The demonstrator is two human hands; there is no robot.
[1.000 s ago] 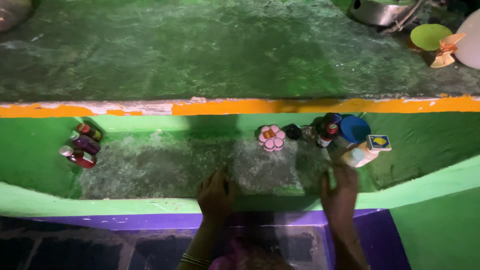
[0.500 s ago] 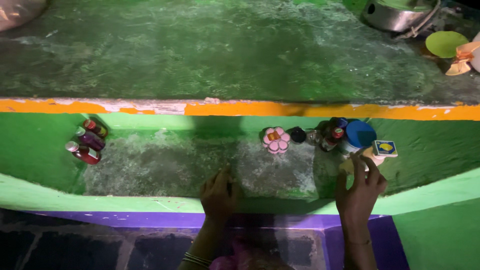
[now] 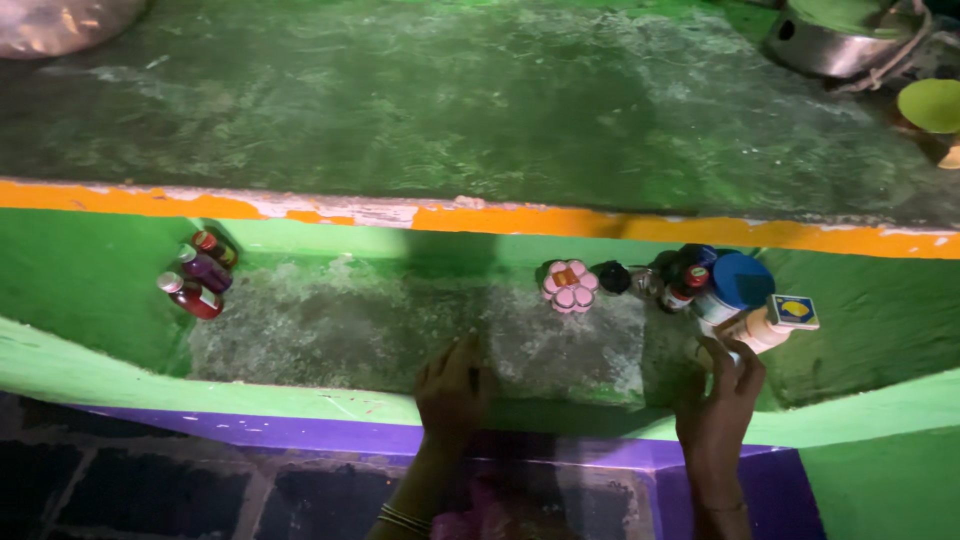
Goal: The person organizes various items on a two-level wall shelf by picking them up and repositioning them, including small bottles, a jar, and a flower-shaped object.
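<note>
Head view: right hand (image 3: 718, 400) fingers (image 3: 722, 352) curl up around base of cream bottle (image 3: 752, 331), touching it; grip not clear. Bottle leans at right end of green shelf (image 3: 300, 395), beside blue-lidded jar (image 3: 735, 283) and small square box (image 3: 793, 311). Left hand (image 3: 452, 390) lies flat on shelf lip, fingers together. Pink flower-shaped container (image 3: 570, 286) near. 3 red bottles (image 3: 198, 272) far left.

A small cream-white bottle (image 3: 757, 331) lies tilted at the right end of the lower green shelf, its cap end pointing left and near. The fingertips of the right hand (image 3: 722, 400) touch that end. It sits just near of a blue-lidded jar (image 3: 738, 281) and just left of a small blue-and-yellow box (image 3: 795, 311)
</note>
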